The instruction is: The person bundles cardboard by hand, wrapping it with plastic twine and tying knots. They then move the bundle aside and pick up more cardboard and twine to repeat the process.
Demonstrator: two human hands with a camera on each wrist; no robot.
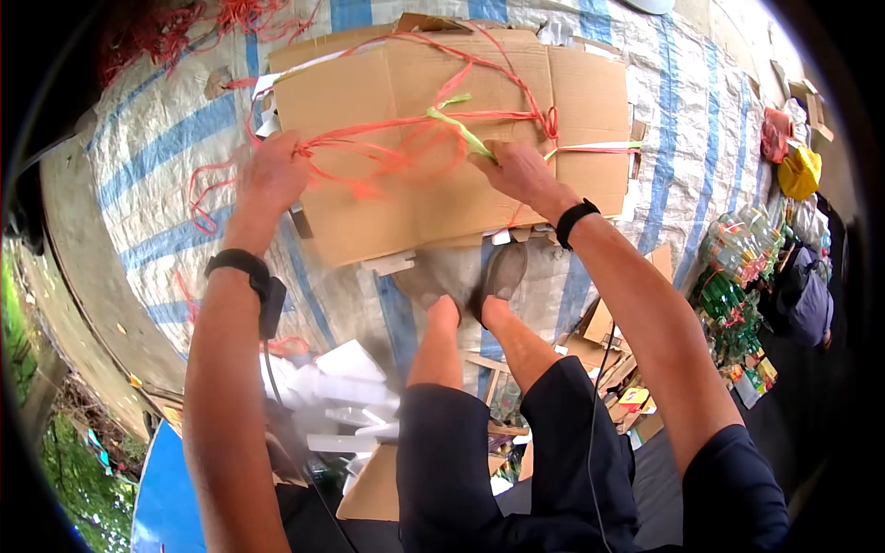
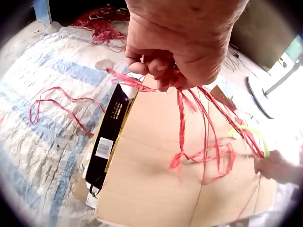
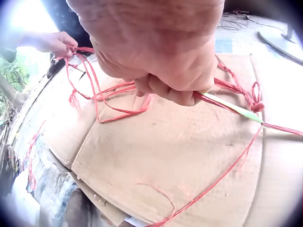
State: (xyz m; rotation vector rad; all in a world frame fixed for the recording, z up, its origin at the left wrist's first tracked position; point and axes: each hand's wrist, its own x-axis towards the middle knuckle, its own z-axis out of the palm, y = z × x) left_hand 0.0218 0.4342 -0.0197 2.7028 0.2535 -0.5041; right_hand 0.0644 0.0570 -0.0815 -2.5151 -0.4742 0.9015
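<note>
A stack of flattened cardboard [image 1: 433, 203] lies on the striped tarp, crossed by red plastic twine [image 1: 415, 121]. My left hand [image 1: 274, 170] grips a bunch of the red twine over the stack's left end, with loops hanging below the fist in the left wrist view. Toward the right, my right hand [image 1: 525, 175] is curled round a light green strip [image 1: 461, 129] together with red strands, low over the cardboard. Beyond it a red knot [image 3: 256, 105] sits where strands meet. A black printed box [image 2: 110, 135] shows under the stack's left edge.
The blue-and-white tarp [image 1: 166, 198] spreads around the stack. Tangled red twine [image 1: 249, 14] lies at the far left. Clear and green plastic bottles [image 1: 737, 249] are heaped at the right. White foam pieces [image 1: 350, 364] and cardboard scraps surround my legs; my shoes stand at the stack's near edge.
</note>
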